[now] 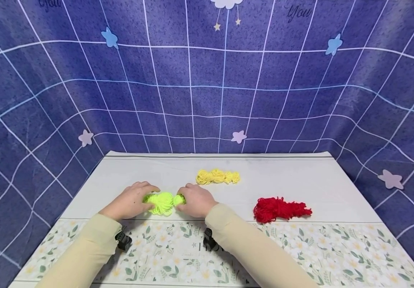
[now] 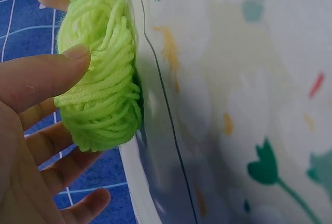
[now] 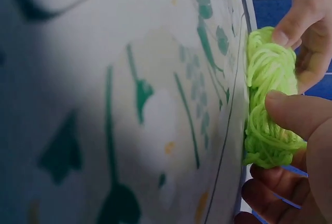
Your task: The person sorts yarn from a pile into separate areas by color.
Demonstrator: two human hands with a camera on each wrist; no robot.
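A skein of neon yellow-green yarn [image 1: 161,203] lies on the white part of the table, left of the middle. My left hand [image 1: 131,202] holds its left end, with the thumb on the near side and the fingers behind. At the other end my right hand [image 1: 197,200] grips the yarn and covers part of it. The left wrist view shows the yarn [image 2: 101,94] as thick looped strands under the left thumb. In the right wrist view the right thumb presses on the yarn [image 3: 267,71], and the left hand appears beyond it.
A yellow yarn bundle [image 1: 217,177] lies farther back, near the table's middle. To the right is a red yarn bundle [image 1: 279,210]. The tabletop [image 1: 300,172] is white at the back, with a flowered strip [image 1: 171,264] in front. A blue gridded curtain [image 1: 207,100] surrounds the back and sides.
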